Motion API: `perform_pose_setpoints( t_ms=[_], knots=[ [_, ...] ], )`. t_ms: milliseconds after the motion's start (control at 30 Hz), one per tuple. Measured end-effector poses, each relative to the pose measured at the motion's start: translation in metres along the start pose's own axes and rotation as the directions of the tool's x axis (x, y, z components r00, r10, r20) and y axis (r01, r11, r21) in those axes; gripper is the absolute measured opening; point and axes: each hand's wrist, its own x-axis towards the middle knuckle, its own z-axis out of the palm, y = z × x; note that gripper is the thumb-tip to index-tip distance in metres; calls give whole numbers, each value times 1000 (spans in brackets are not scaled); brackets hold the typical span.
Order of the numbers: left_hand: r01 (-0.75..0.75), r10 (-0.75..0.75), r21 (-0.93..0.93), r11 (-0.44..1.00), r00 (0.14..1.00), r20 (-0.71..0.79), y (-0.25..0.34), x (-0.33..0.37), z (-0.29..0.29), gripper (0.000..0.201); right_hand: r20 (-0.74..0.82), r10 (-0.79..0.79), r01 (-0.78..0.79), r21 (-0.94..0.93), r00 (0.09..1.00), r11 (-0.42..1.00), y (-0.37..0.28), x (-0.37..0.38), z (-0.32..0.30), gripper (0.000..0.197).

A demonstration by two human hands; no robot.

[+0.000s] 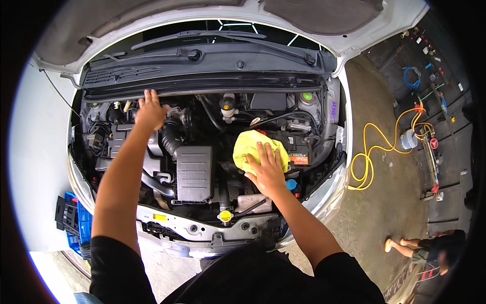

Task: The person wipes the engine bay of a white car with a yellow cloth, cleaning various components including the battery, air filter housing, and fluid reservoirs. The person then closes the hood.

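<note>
The right hand point(266, 169) lies flat with fingers spread on a crumpled yellow microfibre cloth point(255, 148), pressing it down onto the top of the black rectangular car battery point(296, 147) at the right of the engine bay; the palm holds nothing else. The left hand point(150, 110) reaches deep to the back left of the bay, fingers open and slightly curled, resting on or just above the dark hoses and fittings below the black plastic cowl panel point(202, 76); whether it grips anything there cannot be told. Between the two arms sits the grey ribbed air-filter box point(194, 172), and near the front edge a yellow round cap point(225, 216) stands on the white front crossmember point(202, 228). Judging by how things lie, the wiping looks to be in mid-course: the cloth covers only the battery's left part, and the filter box, hoses and front rail show no cloth on them. The white raised bonnet point(324, 20) arches overhead. On the concrete to the right a yellow coiled hose point(372, 152) trails away, a blue plastic crate point(81, 223) sits at the left, and another person's bare feet point(397, 245) show at the lower right.
</note>
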Motion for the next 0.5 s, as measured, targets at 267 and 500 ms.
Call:
perform_pose_setpoints(
  t_ms=[267,500],
  knots=[
    [-370,383,-141,918,920,81,35,-181,25,74,-122,228,-229,9,966,973,4,32,-10,76],
    [-319,326,-67,945,925,194,41,-226,48,81,229,55,-81,107,972,991,13,-3,-21,54]
  ],
)
